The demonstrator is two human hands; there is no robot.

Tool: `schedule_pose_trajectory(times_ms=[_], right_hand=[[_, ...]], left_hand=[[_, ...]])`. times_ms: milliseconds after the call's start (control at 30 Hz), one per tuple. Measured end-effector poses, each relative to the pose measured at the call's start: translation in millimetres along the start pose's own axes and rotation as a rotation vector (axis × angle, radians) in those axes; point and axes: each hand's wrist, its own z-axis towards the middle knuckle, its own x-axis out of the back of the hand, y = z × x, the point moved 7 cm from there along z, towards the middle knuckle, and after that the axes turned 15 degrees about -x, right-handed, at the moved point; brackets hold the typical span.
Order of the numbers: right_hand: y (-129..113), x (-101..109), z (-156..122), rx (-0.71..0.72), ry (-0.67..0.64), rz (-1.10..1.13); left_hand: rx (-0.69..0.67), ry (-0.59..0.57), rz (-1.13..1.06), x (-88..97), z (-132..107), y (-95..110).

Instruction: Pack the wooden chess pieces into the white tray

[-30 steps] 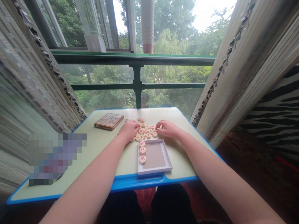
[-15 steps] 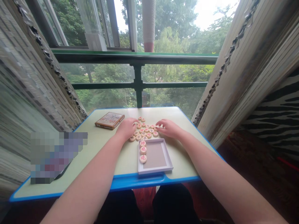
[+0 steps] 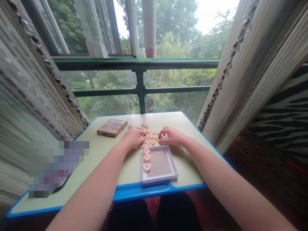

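Several round wooden chess pieces point(image 3: 149, 136) with red and dark characters lie in a loose heap on the pale green table point(image 3: 106, 160). My left hand point(image 3: 133, 137) rests curled on the left side of the heap, fingertips touching pieces. My right hand point(image 3: 170, 136) is curled on the heap's right side, fingers bent down onto a piece. Just in front of the heap sits a shallow white box tray point(image 3: 168, 175) with three pieces point(image 3: 147, 158) lined along its left wall.
The box lid point(image 3: 112, 127), brown with printed art, lies at the table's back left. A blurred-out item point(image 3: 55, 166) sits at the front left. Woven blinds flank both sides; a green railing and window stand behind the table. The table's front edge is blue.
Both hands have drawn closer together over the heap, the left one sliding right and back onto the pieces. The tray and its three pieces stay put.
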Motion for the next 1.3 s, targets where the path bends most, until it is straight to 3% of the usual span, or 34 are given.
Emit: schedule_pose_trajectory(times_ms=[800,1033,1300], right_hand=[[6.4,-3.9,6.6,0.010,0.040,-0.067],[-2.4,-7.7,3.3,0.063,0.010,-0.032],[1.1,-10.2,5.5,0.032,0.002,-0.044]], left_hand=[[0.098,0.072,-0.018,-3.0,1.0,-5.8],[-0.036,0.088,-0.139,-3.5,5.6,9.8],[-0.044,0.057,-0.057,-8.1,5.5,8.6]])
